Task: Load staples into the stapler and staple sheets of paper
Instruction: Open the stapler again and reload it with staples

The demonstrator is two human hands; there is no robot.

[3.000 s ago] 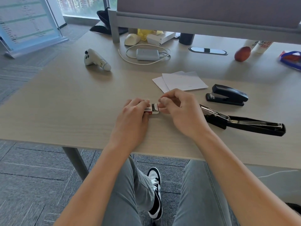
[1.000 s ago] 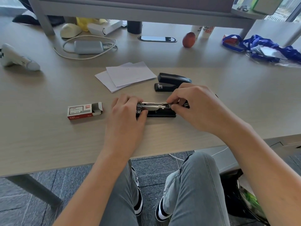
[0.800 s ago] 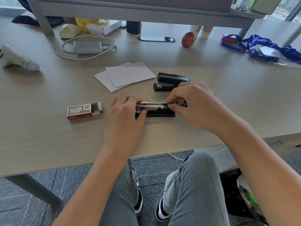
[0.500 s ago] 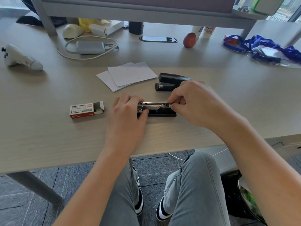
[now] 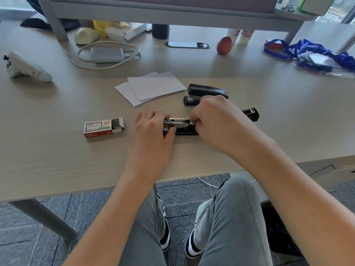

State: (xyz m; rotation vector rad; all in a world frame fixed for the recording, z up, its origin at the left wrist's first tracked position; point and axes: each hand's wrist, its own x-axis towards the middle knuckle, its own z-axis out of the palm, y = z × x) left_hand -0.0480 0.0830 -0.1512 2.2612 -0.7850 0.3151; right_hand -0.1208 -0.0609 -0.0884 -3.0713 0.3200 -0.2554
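hands (image 5: 151,135) (image 5: 221,123) grip opened stapler (image 5: 180,124) beside staple box (image 5: 103,127).

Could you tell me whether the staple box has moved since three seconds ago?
Yes. The staple box now lies on the desk, left of the left hand that held it.

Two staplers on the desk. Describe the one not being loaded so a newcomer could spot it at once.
Start at the stack of white paper sheets mid-desk; just right of it lies a closed stapler, black, behind the right hand. Unlike the open stapler that both hands work on, with the left hand at its front end, this one is shut, shows no exposed metal staple track, and is untouched.
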